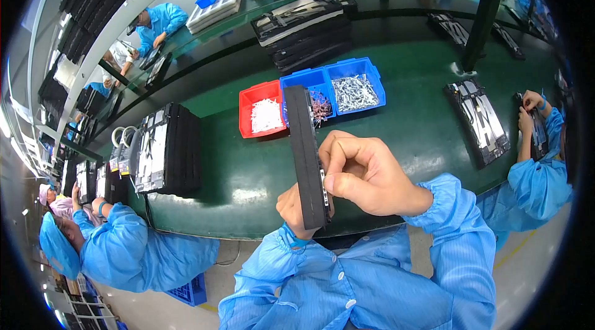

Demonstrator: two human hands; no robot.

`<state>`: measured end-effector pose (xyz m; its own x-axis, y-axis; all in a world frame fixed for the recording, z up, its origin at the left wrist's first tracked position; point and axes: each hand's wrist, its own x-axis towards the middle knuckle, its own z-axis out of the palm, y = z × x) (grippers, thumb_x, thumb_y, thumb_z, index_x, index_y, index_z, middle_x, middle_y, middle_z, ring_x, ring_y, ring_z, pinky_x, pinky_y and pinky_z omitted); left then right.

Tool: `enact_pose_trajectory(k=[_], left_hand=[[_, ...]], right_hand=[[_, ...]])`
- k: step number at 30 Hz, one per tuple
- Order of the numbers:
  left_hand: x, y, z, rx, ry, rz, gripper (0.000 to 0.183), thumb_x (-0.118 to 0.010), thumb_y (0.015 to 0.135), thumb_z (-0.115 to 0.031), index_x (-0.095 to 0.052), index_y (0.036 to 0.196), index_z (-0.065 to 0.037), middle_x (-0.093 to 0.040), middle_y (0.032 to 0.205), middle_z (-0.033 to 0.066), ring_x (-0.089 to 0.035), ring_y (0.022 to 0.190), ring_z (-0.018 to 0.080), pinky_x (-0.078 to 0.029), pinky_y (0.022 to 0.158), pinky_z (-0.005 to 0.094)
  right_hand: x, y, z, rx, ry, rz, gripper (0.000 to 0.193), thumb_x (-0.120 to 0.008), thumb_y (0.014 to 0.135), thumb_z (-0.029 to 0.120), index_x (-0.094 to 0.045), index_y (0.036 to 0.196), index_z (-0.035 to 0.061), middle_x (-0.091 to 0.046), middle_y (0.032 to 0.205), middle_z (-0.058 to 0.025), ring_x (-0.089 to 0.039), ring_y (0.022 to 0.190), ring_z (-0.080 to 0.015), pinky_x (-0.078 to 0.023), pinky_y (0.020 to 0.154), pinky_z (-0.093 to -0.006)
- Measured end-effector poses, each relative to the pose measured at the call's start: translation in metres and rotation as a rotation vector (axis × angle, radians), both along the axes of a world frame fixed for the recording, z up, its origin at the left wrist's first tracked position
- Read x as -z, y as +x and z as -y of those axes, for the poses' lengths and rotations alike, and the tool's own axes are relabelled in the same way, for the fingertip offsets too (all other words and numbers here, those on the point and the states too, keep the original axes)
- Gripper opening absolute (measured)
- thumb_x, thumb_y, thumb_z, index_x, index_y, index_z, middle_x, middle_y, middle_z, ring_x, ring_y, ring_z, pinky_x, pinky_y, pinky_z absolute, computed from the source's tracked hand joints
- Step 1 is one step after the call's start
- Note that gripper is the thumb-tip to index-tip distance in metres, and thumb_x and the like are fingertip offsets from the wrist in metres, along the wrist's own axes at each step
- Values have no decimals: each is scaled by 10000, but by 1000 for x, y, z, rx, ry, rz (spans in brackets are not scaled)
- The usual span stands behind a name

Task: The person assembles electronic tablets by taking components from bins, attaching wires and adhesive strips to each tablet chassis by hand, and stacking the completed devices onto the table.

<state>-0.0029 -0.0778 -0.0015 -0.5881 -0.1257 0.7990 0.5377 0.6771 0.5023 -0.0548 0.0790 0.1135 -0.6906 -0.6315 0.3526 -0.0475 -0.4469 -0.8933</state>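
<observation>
A long black assembly, like a foam tray, stands on its edge over the front of the table, its plain dark side to the left and small silver parts along its right side. My left hand is closed round its lower end, with part of the fingers hidden behind it. At the parts side, my right hand is pinched, thumb and forefinger touching or very close to the parts. What lies in that pinch is too small to tell. Beyond the assembly are a red bin of white pieces and a blue bin of silver pieces.
Another blue bin with reddish pieces is partly hidden. Stacked black trays stand at left and at the back. A tray of silver-and-black units lies at right. Co-workers sit on both sides, near a dark upright post.
</observation>
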Motion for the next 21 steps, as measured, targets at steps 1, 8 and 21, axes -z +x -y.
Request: enact_pose_trajectory(k=[1,8,21], left_hand=[[-2,0,-1,1,7,-9,214,-730,686,13,-662,889,18,-639,718,114,-668,595,261,-517,513,329],[-12,4,-5,-74,-75,-38,268,-729,687,23,-670,948,44,-688,801,124,-709,680,265,-553,568,325],[-15,7,1,-41,-237,2,602,-724,749,-1,-528,1301,140,-724,837,134,-712,662,211,-547,560,292]], right_hand=[[-1,1,0,-9,-2,34,91,-642,860,35,-571,811,5,-516,944,-72,-532,853,-108,-463,758,-258],[-2,1,-1,-19,-14,228,73,-641,866,0,-580,905,-11,-645,842,-45,-625,798,-87,-510,723,-250],[-10,10,-1,5,30,322,186,-541,825,13,-434,970,60,-495,905,-12,-485,781,-70,-412,685,-241]])
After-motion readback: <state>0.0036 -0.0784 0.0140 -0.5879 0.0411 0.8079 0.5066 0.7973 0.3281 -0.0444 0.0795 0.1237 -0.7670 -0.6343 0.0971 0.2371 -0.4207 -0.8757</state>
